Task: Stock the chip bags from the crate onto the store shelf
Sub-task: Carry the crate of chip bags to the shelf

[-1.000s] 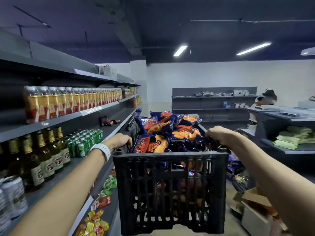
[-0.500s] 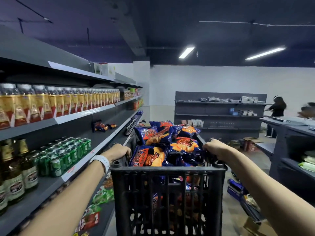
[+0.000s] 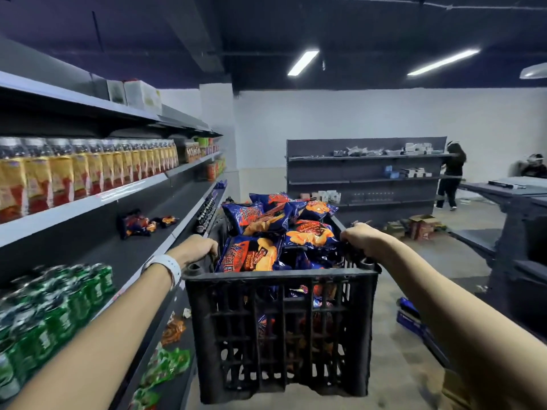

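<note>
A black slatted plastic crate (image 3: 281, 329) is carried in front of me, heaped with blue and orange chip bags (image 3: 278, 229). My left hand (image 3: 196, 250), with a white wristband, grips the crate's left rim. My right hand (image 3: 359, 238) grips the right rim. On my left runs the grey store shelf (image 3: 127, 250); a few of the same chip bags (image 3: 142, 223) lie on its middle board, with bare board around them.
Yellow-labelled bottles (image 3: 88, 170) fill the board above, green cans (image 3: 50, 315) the near middle board, snack packets (image 3: 165, 362) the lower one. Another shelf unit (image 3: 364, 179) stands ahead, a person (image 3: 451, 176) beside it. Cardboard boxes (image 3: 420, 226) lie on the floor, dark counters (image 3: 521, 232) at right.
I have walked forward along the aisle with the crate; the brown bottles slid out of view and the loose chip bags on the shelf are nearer. Both hands keep their grip.
</note>
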Tool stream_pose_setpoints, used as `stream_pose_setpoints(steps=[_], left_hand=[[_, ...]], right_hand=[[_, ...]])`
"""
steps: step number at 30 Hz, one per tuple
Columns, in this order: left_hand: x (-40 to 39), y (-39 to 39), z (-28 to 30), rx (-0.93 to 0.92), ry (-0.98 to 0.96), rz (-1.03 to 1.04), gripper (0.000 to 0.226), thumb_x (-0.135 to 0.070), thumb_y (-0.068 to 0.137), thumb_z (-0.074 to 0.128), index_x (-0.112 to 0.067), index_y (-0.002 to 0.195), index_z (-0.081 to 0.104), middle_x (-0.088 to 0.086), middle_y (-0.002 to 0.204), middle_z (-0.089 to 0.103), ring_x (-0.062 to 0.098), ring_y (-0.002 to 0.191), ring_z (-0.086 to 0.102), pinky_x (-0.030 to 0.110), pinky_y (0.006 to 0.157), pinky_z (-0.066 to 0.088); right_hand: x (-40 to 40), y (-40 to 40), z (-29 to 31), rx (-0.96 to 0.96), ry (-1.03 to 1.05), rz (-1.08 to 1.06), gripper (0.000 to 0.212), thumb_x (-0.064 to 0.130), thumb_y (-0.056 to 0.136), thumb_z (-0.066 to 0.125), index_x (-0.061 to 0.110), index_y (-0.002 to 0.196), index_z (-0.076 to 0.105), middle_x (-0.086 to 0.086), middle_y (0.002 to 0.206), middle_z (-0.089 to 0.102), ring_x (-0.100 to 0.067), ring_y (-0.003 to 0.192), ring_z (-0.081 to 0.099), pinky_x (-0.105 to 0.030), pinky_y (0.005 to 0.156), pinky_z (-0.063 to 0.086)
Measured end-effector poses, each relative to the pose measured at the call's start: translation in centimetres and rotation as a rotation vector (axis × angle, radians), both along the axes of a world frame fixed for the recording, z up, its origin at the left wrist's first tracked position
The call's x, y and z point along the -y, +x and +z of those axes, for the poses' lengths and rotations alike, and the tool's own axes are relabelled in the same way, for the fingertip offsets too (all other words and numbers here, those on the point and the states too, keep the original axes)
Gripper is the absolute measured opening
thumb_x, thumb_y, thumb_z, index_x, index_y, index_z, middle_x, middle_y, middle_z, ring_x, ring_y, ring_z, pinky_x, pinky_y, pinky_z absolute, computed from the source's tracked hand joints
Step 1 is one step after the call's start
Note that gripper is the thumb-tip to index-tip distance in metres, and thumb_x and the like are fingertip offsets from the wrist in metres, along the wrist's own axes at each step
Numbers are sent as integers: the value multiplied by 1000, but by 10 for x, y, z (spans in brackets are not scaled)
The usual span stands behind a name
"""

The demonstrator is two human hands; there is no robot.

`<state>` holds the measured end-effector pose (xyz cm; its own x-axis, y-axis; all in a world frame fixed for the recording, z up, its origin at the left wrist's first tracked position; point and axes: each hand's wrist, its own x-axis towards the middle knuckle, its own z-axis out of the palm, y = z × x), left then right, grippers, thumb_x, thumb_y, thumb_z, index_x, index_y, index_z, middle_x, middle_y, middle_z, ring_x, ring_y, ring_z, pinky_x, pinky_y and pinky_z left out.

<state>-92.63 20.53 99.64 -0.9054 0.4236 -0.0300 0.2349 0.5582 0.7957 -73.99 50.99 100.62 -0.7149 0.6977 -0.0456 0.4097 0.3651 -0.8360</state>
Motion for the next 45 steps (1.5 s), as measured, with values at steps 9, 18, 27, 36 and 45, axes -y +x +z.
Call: stream_pose_setpoints(steps=[9,18,27,36,45], left_hand=[[-70,-148,-15,-12,-15,34,25,-8,73,57,-9,50,65,17,77,63,25,69,51,29,60,38],[-172,-282,-20,-8,-35,54,23,-6,76,53,-6,57,66,13,77,62,23,72,48,30,60,35],[-263,-422,-10,-20,-18,101,23,-6,76,54,-2,61,71,12,74,67,22,69,53,32,66,41],[-343,-589,-19,-35,-10,101,26,-7,72,55,-10,51,69,18,90,74,22,70,57,29,63,42],[-438,-748,-2,-46,13,96,21,-8,71,56,0,64,75,13,87,75,25,76,61,37,73,49]], right_hand=[[-70,-141,-12,18,-26,59,12,-1,93,44,3,85,53,-14,67,50,-23,47,50,-17,37,37],[-190,-310,-22,-1,-58,105,15,-3,88,46,1,76,52,-14,62,51,-24,47,51,-25,46,39],[-284,-456,-9,2,-16,144,16,-2,89,43,2,76,51,-15,66,53,-25,46,52,-21,40,37],[-366,-625,-21,30,19,158,15,0,88,44,2,75,54,-14,65,54,-24,47,52,-23,43,38],[-456,-775,-14,-14,-12,130,14,1,91,45,0,79,53,-14,65,52,-23,46,49,-18,33,33]])
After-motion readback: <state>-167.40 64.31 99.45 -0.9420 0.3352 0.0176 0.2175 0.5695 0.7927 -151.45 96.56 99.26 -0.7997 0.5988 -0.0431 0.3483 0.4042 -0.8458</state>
